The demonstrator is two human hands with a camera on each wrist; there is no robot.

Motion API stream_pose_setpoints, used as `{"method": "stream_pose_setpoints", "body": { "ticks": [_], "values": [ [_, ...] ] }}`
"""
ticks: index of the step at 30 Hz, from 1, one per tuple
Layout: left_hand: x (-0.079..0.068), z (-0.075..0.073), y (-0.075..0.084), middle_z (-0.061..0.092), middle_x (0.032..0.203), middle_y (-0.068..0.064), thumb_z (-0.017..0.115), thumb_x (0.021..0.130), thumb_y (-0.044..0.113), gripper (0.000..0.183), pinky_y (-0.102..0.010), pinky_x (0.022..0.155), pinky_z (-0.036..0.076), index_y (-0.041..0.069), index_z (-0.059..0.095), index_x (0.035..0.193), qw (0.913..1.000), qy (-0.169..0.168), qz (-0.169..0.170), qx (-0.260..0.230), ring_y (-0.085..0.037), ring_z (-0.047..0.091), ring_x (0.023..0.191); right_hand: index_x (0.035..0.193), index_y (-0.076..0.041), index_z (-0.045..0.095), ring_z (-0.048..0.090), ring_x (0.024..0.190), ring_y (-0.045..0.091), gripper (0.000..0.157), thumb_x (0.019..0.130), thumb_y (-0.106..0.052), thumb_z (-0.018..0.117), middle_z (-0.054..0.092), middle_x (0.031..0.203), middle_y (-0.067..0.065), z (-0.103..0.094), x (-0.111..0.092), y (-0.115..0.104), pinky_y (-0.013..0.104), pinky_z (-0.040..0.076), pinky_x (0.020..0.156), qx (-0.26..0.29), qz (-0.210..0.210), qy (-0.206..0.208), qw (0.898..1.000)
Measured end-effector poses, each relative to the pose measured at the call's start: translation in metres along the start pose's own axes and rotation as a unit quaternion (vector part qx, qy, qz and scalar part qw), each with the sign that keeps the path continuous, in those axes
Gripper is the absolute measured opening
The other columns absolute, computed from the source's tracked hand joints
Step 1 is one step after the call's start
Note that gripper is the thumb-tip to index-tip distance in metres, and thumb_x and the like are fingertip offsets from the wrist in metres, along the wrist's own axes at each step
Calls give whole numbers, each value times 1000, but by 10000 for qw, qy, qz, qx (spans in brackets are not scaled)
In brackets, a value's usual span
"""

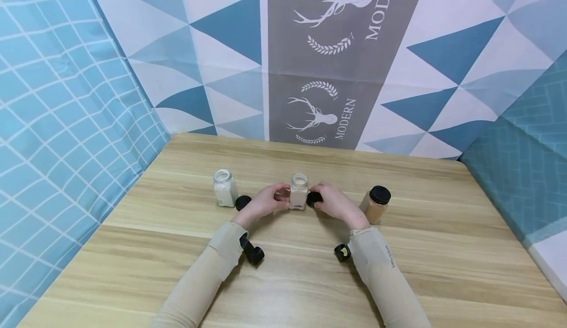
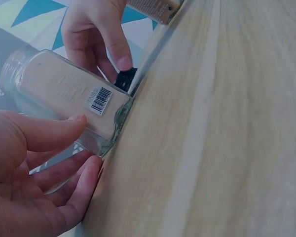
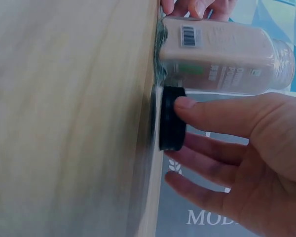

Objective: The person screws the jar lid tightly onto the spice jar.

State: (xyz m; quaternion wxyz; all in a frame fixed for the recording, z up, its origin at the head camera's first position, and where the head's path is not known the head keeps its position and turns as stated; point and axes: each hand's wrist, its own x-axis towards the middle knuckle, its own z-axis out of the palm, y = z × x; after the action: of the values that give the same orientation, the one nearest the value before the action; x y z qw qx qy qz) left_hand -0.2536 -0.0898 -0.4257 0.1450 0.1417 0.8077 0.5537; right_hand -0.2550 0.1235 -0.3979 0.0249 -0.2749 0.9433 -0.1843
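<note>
An uncapped glass spice jar (image 1: 298, 196) of pale beige powder stands upright on the table. My left hand (image 1: 267, 201) is at its left side, thumb and fingertips loosely touching the glass near the base, as the left wrist view shows. Just right of the jar is a black lid (image 3: 172, 118), low at the tabletop. The thumb and fingers of my right hand (image 1: 333, 201) pinch this lid by its edge. A barcode label (image 2: 99, 100) is visible on the jar, and its open mouth points up.
To the left stands another uncapped jar (image 1: 225, 188) with whitish contents, a second black lid (image 1: 243, 203) lying beside it. On the right is a black-capped jar (image 1: 375, 204) of brownish powder, close behind my right wrist. A patterned cloth wall (image 1: 230, 72) borders the wooden table (image 1: 292, 288).
</note>
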Motion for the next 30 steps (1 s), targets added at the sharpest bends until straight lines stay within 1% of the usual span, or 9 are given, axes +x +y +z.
{"method": "stream_pose_setpoints", "body": {
  "ticks": [4, 8, 13, 16, 20, 23, 27, 30],
  "values": [
    [0, -1, 1, 54, 123, -16, 65, 81, 3, 51, -37, 93, 45, 2, 46, 128, 10000, -32, -13, 33, -29, 55, 108, 115, 3, 58, 56, 105, 33, 34, 82, -5, 62, 60, 111, 19, -2, -1, -1, 44, 44, 92, 31, 20, 225, 9997],
    [-1, -2, 0, 55, 123, -16, 65, 81, 4, 50, -37, 93, 44, 1, 47, 128, 9999, -72, 21, 85, -28, 55, 107, 120, 2, 55, 55, 107, 34, 35, 86, -9, 58, 56, 116, 20, -6, -2, 1, 45, 44, 92, 123, 121, 410, 9990],
    [-1, -3, -1, 54, 125, -17, 63, 83, 5, 49, -36, 94, 44, 0, 46, 129, 9998, -149, 6, 109, -27, 55, 107, 126, 1, 49, 50, 114, 36, 37, 91, -13, 52, 51, 124, 22, -12, -3, 4, 47, 40, 97, 440, 234, 706, 9963],
    [-2, -2, -1, 53, 126, -17, 62, 84, 6, 49, -35, 94, 44, 1, 46, 130, 9998, -157, -27, 145, -26, 54, 108, 127, 0, 48, 47, 117, 35, 37, 93, -15, 50, 49, 127, 21, -15, -4, 5, 47, 38, 98, 741, 249, 878, 9931],
    [-2, -2, -1, 53, 126, -15, 61, 85, 7, 49, -36, 94, 43, 2, 46, 131, 9997, -138, -63, 180, -26, 54, 108, 129, 0, 46, 49, 115, 33, 38, 95, -16, 47, 48, 129, 20, -19, -5, 2, 44, 42, 96, 1317, 119, 1060, 9855],
    [-2, -2, -1, 54, 126, -15, 61, 85, 8, 48, -35, 93, 44, 2, 46, 130, 9997, -114, -64, 202, -25, 54, 107, 130, -1, 45, 52, 112, 29, 38, 95, -17, 47, 49, 129, 18, -22, -5, -4, 41, 44, 94, 1633, -44, 1158, 9798],
    [-3, -2, -2, 55, 125, -15, 62, 85, 8, 47, -35, 92, 45, 2, 48, 129, 9998, -64, -48, 208, -24, 55, 106, 130, -6, 46, 54, 109, 24, 38, 95, -20, 47, 52, 126, 13, -24, -6, -13, 39, 44, 94, 1688, -177, 1274, 9772],
    [-4, -1, -1, 55, 124, -15, 62, 84, 7, 47, -35, 92, 45, 2, 48, 129, 9998, -53, -43, 173, -25, 55, 106, 131, -11, 47, 54, 109, 22, 38, 95, -25, 47, 54, 125, 8, -24, -7, -19, 40, 43, 95, 1613, -200, 1284, 9783]
  ]
}}
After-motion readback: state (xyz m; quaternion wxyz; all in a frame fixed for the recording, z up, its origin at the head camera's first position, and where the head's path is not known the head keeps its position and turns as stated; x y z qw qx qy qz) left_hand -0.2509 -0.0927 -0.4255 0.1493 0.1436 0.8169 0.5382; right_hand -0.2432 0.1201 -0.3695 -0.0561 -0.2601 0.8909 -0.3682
